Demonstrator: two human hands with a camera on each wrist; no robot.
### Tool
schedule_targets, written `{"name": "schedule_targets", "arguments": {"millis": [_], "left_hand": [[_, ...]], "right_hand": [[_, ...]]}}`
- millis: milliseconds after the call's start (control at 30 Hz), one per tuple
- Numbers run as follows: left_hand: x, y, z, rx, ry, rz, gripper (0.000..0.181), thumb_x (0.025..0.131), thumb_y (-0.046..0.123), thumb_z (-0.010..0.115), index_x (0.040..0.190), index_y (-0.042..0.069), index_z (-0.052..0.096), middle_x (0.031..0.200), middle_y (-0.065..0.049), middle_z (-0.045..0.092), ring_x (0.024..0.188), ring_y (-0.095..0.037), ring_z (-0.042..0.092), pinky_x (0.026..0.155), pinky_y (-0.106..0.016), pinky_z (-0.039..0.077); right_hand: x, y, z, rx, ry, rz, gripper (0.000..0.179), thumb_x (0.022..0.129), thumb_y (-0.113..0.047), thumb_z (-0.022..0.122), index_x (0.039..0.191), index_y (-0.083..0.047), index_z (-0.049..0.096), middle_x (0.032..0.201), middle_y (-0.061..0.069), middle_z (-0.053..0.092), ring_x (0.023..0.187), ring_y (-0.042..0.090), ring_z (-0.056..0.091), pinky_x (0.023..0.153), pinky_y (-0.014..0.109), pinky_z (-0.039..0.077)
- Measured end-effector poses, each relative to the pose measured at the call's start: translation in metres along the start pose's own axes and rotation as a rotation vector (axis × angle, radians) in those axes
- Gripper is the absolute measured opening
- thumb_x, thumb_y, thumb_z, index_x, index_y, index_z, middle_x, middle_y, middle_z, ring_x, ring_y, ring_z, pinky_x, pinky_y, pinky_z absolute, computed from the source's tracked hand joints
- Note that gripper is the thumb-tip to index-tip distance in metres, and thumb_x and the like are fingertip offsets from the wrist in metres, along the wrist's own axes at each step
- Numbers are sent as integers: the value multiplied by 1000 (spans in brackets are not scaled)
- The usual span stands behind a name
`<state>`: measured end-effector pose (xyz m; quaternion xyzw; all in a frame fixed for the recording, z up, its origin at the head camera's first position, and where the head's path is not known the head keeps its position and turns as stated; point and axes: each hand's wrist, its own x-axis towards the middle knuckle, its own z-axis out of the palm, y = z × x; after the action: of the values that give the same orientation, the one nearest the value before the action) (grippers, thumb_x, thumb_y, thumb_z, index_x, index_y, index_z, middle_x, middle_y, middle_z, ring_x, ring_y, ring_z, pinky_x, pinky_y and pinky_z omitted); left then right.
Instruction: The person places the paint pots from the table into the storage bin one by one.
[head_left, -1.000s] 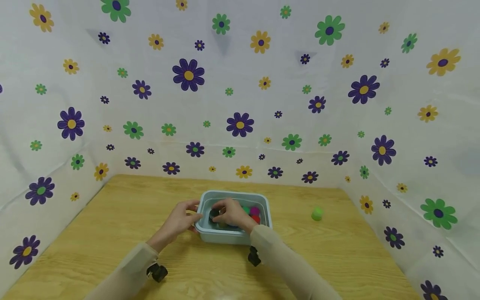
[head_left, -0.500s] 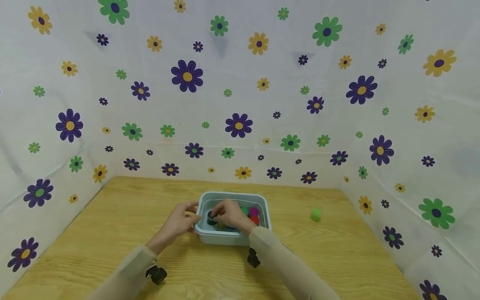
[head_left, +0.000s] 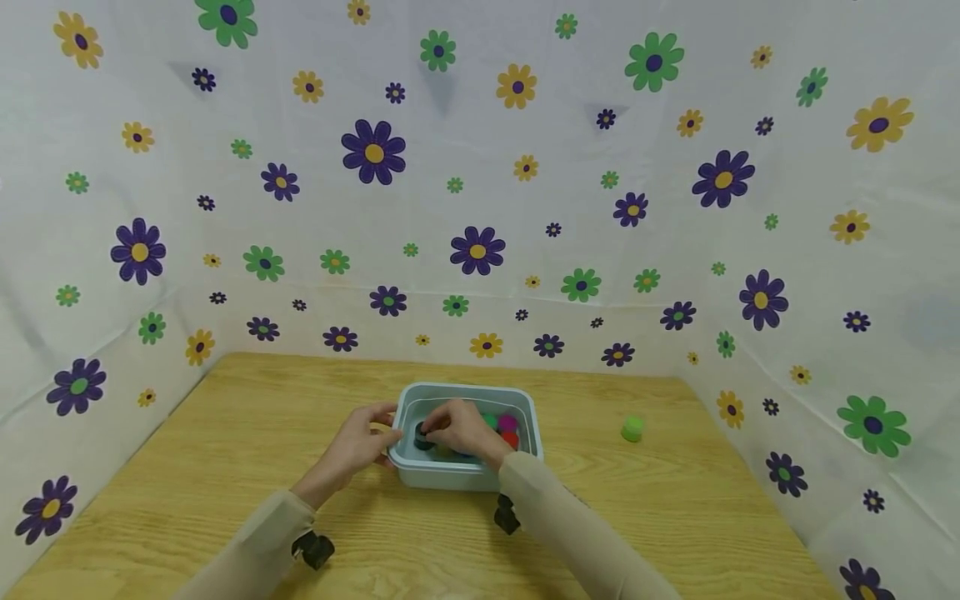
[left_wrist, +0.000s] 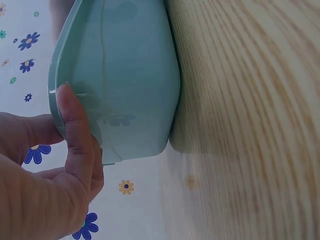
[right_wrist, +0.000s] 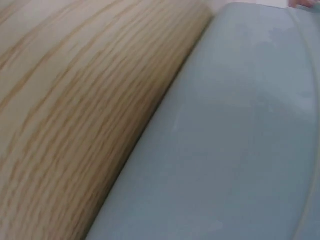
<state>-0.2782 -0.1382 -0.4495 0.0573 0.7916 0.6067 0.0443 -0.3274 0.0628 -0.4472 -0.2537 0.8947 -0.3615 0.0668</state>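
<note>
A pale blue plastic bin (head_left: 468, 388) stands on the wooden table. My left hand (head_left: 354, 442) grips its left rim, thumb and fingers on either side of the wall, as the left wrist view shows at the bin's side (left_wrist: 135, 80). Inside the bin, my right hand (head_left: 467, 429) pinches the top of a small black round tub (head_left: 422, 438) near the left end. Beyond that hand lie small round pieces: a green one (head_left: 490, 421), a magenta one (head_left: 507, 423) and a red one (head_left: 511, 438). The hand hides part of the bin's contents.
A small lime-green round tub (head_left: 632, 429) stands on the table (head_left: 675, 500) to the right of the bin. A white flowered cloth (head_left: 480, 208) hangs behind the table and on both sides. Black wrist cameras hang under both sleeves.
My right hand has shifted the black tub slightly left and nearer within the bin, its fingers now at the tub's top. The left hand keeps its grip on the rim.
</note>
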Motion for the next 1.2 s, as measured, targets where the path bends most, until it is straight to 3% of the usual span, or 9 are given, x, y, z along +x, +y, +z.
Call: {"name": "schedule_targets", "arguments": {"millis": [233, 567, 733, 967, 1200], "left_hand": [[0, 0, -1, 3, -3, 8, 50, 93, 0, 60, 141, -3, 47, 121, -27, 51, 86, -32, 65, 61, -46, 61], [0, 1, 0, 7, 7, 2, 48, 94, 0, 60, 141, -2, 48, 121, -25, 51, 87, -30, 64, 61, -46, 61], [-2, 2, 1, 11, 4, -16, 50, 94, 1, 61, 142, -1, 47, 122, -25, 52, 88, -30, 64, 62, -46, 61], [-2, 2, 1, 13, 10, -22, 51, 94, 2, 61, 142, -1, 46, 122, -24, 51, 88, -30, 65, 62, -46, 61], [-2, 3, 1, 9, 6, -14, 50, 94, 0, 60, 142, -2, 46, 121, -25, 51, 87, -31, 65, 62, -47, 61]], "right_hand": [[-9, 1, -11, 170, -10, 15, 17, 90, -6, 68, 106, -5, 75, 103, 7, 72, 88, 13, 63, 78, 27, 55], [-26, 13, -43, 217, -28, -4, 20, 94, -14, 67, 112, -7, 72, 107, 7, 72, 91, 12, 64, 79, 27, 56], [-39, 22, -61, 285, -30, -9, 27, 95, -17, 65, 118, -3, 68, 116, 16, 69, 96, 18, 65, 82, 30, 57], [-53, 40, -87, 407, 40, 42, 33, 95, -19, 65, 122, -1, 65, 123, 22, 65, 110, 36, 61, 97, 46, 54], [-67, 58, -111, 400, 99, 55, 38, 95, -18, 65, 125, 4, 61, 122, 26, 64, 105, 37, 62, 87, 39, 56]]}}
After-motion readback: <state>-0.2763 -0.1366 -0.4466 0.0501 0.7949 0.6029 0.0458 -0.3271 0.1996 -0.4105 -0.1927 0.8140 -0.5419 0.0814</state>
